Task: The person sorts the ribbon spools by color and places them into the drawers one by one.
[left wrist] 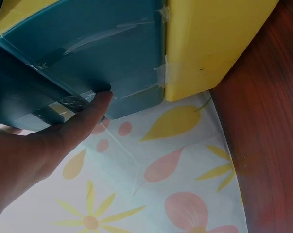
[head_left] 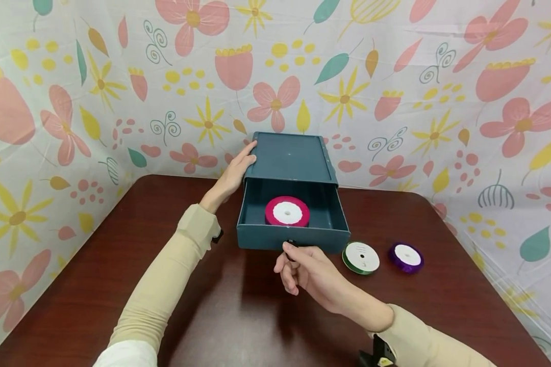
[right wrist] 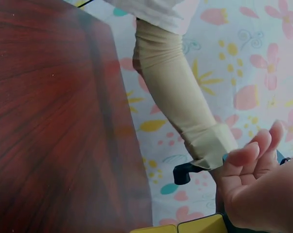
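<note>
A dark teal drawer unit (head_left: pixel 286 158) stands at the back of the table, its drawer (head_left: pixel 257 238) pulled out toward me. Inside the drawer lies a crimson ribbon spool (head_left: pixel 286 211) with a white face. My left hand (head_left: pixel 231 177) rests along the unit's left side; the left wrist view shows a straight finger against its teal wall (left wrist: pixel 112 58). At the drawer front, my right hand (head_left: pixel 314 272) pinches a small dark knob (head_left: pixel 291 241) between thumb and curled finger. The other right fingers hang loosely below, and the fingertips' contact is partly hidden.
A green ribbon spool (head_left: pixel 360 257) and a purple ribbon spool (head_left: pixel 406 257) lie on the dark wood table (head_left: pixel 188 290), right of the drawer. A yellow box-like part (left wrist: pixel 204 48) adjoins the teal unit. Behind hangs a flowered cloth (head_left: pixel 275 61).
</note>
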The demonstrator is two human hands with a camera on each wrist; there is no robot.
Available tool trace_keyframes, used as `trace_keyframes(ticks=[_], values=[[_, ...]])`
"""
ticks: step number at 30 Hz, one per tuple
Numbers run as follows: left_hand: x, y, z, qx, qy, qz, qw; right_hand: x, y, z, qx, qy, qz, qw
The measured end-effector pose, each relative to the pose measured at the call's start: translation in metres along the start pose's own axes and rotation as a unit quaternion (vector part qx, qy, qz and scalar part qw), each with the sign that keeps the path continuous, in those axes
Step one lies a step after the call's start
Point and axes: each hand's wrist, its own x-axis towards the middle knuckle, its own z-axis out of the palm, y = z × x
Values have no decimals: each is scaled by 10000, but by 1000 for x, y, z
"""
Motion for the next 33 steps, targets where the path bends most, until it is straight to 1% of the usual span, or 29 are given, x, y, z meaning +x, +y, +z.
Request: trace_keyframes(ticks=[5,12,22,28,33], values=[[2,0,-1,-36,-25,-49,10000,2,1,2,15,173,27,9998],[4,-1,-2,-47,-72,-121,9999,6,0,3,79,241,92,9996],[1,1,0,72,161,16,9998,13,-1,-3,31,357,164,9992],[0,2,1,76,111,-7,9999,17,-1,-7,34,390,118,9992],[0,2,2,46,84,-3,10000,21,-2,-11,-6,494,109,9987]])
